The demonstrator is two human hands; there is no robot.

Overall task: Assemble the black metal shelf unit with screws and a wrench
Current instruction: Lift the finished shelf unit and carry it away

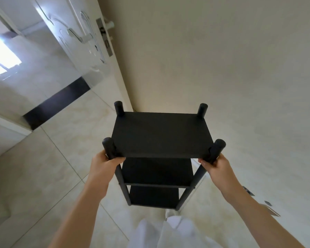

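Head view: shelf unit [162, 135] upright on the floor [64, 158] just ahead of us, near the wall [222, 68], long axis vertical. Our left hand [104, 162] grips the near-left post [109, 149]; right hand [216, 164] grips the near-right post [216, 151]. Both equally near; any shift looks two-handed.

White door [75, 38] upper left of frame, standing open, silver lever handle [77, 35] plus latch plate [105, 37] on its edge. Dark threshold strip [57, 102] left of centre. Glossy beige floor tiles [48, 158] across lower left. Plain cream wall [222, 59] fills the right. White fabric [168, 231] at bottom centre. Small dark bits [249, 191] on the floor lower right, possibly hardware, too blurred to tell.
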